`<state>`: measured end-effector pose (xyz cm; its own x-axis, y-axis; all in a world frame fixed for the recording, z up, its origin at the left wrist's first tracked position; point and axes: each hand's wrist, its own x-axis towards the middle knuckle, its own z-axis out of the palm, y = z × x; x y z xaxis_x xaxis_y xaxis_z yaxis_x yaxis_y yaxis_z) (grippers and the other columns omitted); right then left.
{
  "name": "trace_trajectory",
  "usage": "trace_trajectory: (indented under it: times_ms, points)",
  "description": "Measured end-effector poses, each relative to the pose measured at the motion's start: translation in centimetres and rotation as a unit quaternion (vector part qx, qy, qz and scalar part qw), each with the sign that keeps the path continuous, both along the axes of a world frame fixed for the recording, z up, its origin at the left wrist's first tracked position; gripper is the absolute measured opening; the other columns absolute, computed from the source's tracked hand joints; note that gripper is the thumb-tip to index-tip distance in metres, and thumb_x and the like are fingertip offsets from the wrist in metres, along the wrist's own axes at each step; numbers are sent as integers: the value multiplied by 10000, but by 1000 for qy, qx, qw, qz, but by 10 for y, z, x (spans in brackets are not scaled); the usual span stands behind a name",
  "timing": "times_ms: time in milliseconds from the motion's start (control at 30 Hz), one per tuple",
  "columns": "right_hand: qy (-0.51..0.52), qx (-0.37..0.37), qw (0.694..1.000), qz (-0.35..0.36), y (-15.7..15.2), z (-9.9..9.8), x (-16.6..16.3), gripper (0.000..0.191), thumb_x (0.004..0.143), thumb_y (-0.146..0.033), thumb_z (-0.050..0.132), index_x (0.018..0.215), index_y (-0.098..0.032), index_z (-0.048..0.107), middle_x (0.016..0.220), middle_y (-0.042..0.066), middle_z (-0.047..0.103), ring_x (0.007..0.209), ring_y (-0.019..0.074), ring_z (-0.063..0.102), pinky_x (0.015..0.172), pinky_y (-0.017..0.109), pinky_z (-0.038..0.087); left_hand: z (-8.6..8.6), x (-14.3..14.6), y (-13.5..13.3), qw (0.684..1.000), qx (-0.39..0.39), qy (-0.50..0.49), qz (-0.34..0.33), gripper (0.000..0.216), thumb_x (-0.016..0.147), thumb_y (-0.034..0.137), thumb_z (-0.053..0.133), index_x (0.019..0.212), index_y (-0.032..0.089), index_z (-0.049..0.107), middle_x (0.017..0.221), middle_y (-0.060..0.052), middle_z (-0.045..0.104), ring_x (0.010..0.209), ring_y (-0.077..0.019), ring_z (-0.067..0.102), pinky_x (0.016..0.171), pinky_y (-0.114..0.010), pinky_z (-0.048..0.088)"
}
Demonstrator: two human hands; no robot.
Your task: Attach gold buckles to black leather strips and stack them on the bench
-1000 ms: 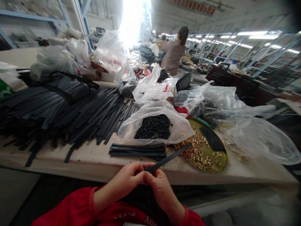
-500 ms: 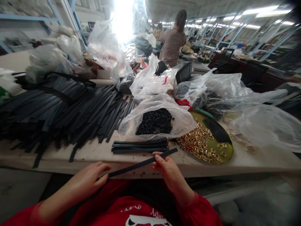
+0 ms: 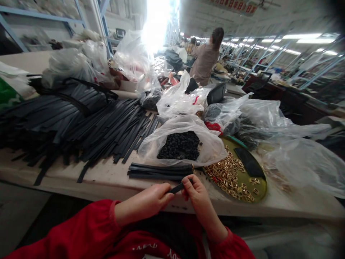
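Between my two hands, close to the table's front edge, runs a black strap. My left hand is closed around it, with most of the strap hidden under the palm and wrist. My right hand pinches the strap near its end with thumb and fingers. Just behind my hands lies a small stack of black straps, with gold metal pieces at its right end. An open clear plastic bag holding many small black pieces stands beyond the stack.
On the right, a round gold tray bears many gold metal buckles and a dark flat piece. A large heap of black straps covers the left. Plastic bags crowd the back. A person stands farther off.
My left hand has slid right along the strap, close to my right hand, and has closed around it. Less strap shows between and beyond my hands. The camera view has shifted slightly.
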<state>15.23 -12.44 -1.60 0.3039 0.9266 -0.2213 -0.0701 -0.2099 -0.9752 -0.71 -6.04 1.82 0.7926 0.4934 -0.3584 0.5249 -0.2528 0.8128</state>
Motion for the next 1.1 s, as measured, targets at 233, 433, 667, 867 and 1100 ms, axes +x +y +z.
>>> trace_trajectory:
  times_ms: [233, 433, 667, 867, 1100]
  points:
    - [-48, 1, 997, 62, 15, -8, -5, 319, 796, -504, 477, 753, -188, 497, 534, -46, 485, 467, 91, 440, 449, 209, 347, -5, 7, 15, 1000, -3, -19, 23, 234, 843, 301, 313, 736, 178, 481, 647, 29, 494, 575, -116, 428, 552, -220, 328]
    - [-389, 15, 912, -127, 29, 4, 107, 243, 818, -412, 446, 855, -185, 521, 727, 38, 574, 647, 176, 530, 609, 300, 414, -2, 9, 30, 995, -87, 13, 45, 273, 824, 347, 288, 642, 185, 412, 578, 48, 419, 515, -105, 394, 493, -212, 311]
    - [-668, -138, 731, 6, 20, -18, 151, 161, 810, -272, 473, 891, -163, 559, 871, 105, 599, 767, 219, 558, 646, 307, 377, -11, 20, 28, 993, -108, 15, 44, 272, 810, 359, 302, 647, 184, 431, 572, 45, 444, 473, -99, 396, 456, -207, 296]
    - [-681, -89, 726, -35, 18, -18, 145, 175, 838, -242, 435, 807, -171, 592, 802, 87, 598, 712, 200, 551, 631, 298, 370, -3, 19, 23, 996, -77, 19, 40, 263, 811, 331, 305, 647, 180, 444, 578, 38, 458, 486, -103, 415, 462, -204, 309]
    - [-386, 54, 914, -110, 0, 16, 86, 241, 779, -425, 549, 724, -190, 547, 676, 16, 577, 598, 154, 526, 588, 278, 416, 12, 24, 8, 998, 10, -45, 37, 286, 826, 308, 320, 676, 166, 518, 606, 24, 517, 547, -107, 462, 507, -202, 307]
